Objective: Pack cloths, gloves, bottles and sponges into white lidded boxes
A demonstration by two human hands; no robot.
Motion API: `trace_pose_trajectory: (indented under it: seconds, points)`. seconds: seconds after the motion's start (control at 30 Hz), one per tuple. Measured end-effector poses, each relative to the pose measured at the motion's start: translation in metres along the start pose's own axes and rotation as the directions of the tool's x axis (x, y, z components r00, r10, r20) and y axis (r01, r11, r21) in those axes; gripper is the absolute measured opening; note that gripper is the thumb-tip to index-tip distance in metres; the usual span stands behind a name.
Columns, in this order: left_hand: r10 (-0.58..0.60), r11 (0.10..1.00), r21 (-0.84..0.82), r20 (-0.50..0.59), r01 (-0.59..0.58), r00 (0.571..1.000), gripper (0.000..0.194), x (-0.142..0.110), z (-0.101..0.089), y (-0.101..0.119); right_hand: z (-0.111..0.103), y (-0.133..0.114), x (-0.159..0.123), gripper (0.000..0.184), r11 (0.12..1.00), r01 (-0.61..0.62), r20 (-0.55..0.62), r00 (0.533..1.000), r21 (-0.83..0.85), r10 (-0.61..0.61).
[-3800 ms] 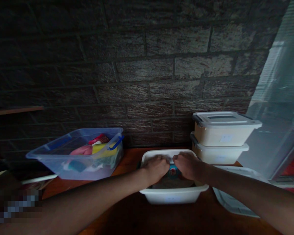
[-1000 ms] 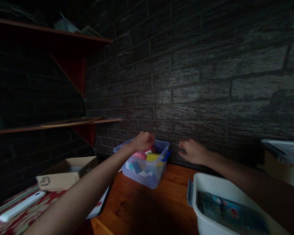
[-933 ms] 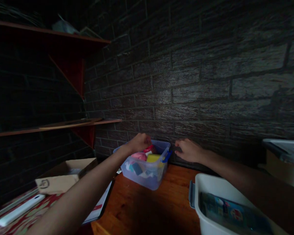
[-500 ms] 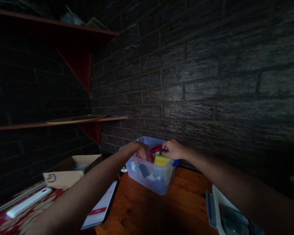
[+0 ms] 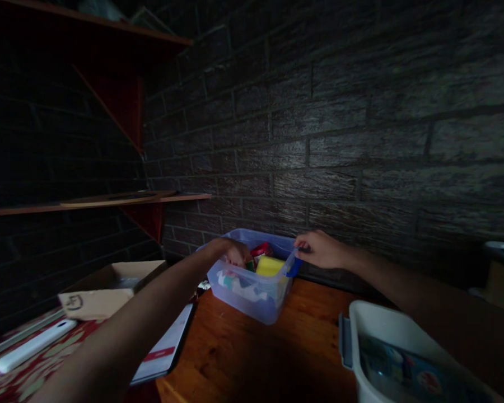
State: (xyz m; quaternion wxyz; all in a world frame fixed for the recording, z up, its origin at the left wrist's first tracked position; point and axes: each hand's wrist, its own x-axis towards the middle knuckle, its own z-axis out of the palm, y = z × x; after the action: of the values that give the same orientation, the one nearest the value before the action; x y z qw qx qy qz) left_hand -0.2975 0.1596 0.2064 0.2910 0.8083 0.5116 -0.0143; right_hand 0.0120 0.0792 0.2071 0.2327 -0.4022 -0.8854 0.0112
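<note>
Left hand (image 5: 236,254) reaches inside translucent bin (image 5: 258,311) on wooden desk (image 5: 231,358), near yellow item (image 5: 270,266), grip hidden, cannot tell; right hand (image 5: 324,250), fingers curled, at bin's rim, perhaps touching; lifting contents out calls for clearing rim

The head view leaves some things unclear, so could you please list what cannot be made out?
In the head view:
Left hand: grip obscured inside the clear bin.
White tub: near end cut off by the bottom edge.
White-faced panel: print too small to read.
</note>
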Motion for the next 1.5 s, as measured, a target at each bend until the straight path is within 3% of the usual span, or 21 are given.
trace_pose_trajectory:
  seconds: [0.1, 0.17, 0.27, 0.37, 0.5, 0.63, 0.73, 0.87, 1.0, 1.23, 1.37, 1.5]
  points:
    - [0.003, 0.997, -0.075, -0.036, -0.005, 0.999, 0.036, -0.021, -0.020, 0.010, -0.032, 0.008, -0.035, 0.020, 1.000, -0.025, -0.035, 0.999, 0.008, 0.026]
    - [0.078, 0.986, -0.139, -0.130, -0.096, 0.988, 0.044, -0.037, -0.027, 0.027, -0.052, 0.010, -0.061, 0.024, 0.998, -0.060, -0.076, 0.995, 0.027, 0.062]
    - [0.230, 0.937, -0.208, -0.242, -0.282, 0.942, 0.050, -0.056, -0.016, 0.072, -0.074, 0.008, -0.100, 0.029, 0.977, -0.119, -0.160, 0.976, 0.179, 0.148]
    - [0.372, 0.867, -0.255, -0.240, -0.428, 0.897, 0.050, -0.062, 0.024, 0.131, -0.085, -0.002, -0.140, 0.041, 0.902, -0.153, -0.185, 0.952, 0.404, 0.244]
    - [0.553, 0.622, -0.460, -0.314, -0.633, 0.772, 0.045, -0.054, 0.092, 0.212, -0.086, -0.024, -0.185, 0.067, 0.800, -0.151, -0.167, 0.939, 0.581, 0.299]
    - [0.516, 0.383, -0.578, -0.513, -0.721, 0.686, 0.062, -0.047, 0.147, 0.274, -0.084, -0.036, -0.215, 0.068, 0.729, 0.032, -0.342, 0.896, 0.684, 0.282]
    - [0.476, 0.300, -0.516, -0.648, -0.802, 0.595, 0.065, -0.046, 0.174, 0.300, -0.088, -0.032, -0.229, 0.051, 0.658, 0.142, -0.442, 0.840, 0.740, 0.315]
    - [0.546, 0.252, -0.463, -0.657, -0.850, 0.520, 0.047, -0.042, 0.195, 0.315, -0.093, -0.020, -0.240, 0.032, 0.618, 0.172, -0.479, 0.795, 0.767, 0.373]
    - [0.569, 0.208, -0.470, -0.656, -0.858, 0.497, 0.046, -0.036, 0.207, 0.322, -0.092, -0.014, -0.244, 0.029, 0.610, 0.140, -0.479, 0.761, 0.780, 0.437]
    - [0.592, 0.215, -0.542, -0.589, -0.813, 0.549, 0.028, -0.037, 0.203, 0.315, -0.093, -0.015, -0.250, 0.022, 0.552, 0.070, -0.393, 0.776, 0.831, 0.493]
    - [0.576, 0.233, -0.594, -0.554, -0.770, 0.601, 0.033, -0.035, 0.194, 0.305, -0.096, -0.018, -0.250, 0.022, 0.519, 0.072, -0.369, 0.786, 0.852, 0.497]
    - [0.593, 0.179, -0.663, -0.516, -0.727, 0.618, 0.032, -0.026, 0.193, 0.297, -0.096, -0.018, -0.252, 0.020, 0.507, 0.077, -0.370, 0.777, 0.859, 0.509]
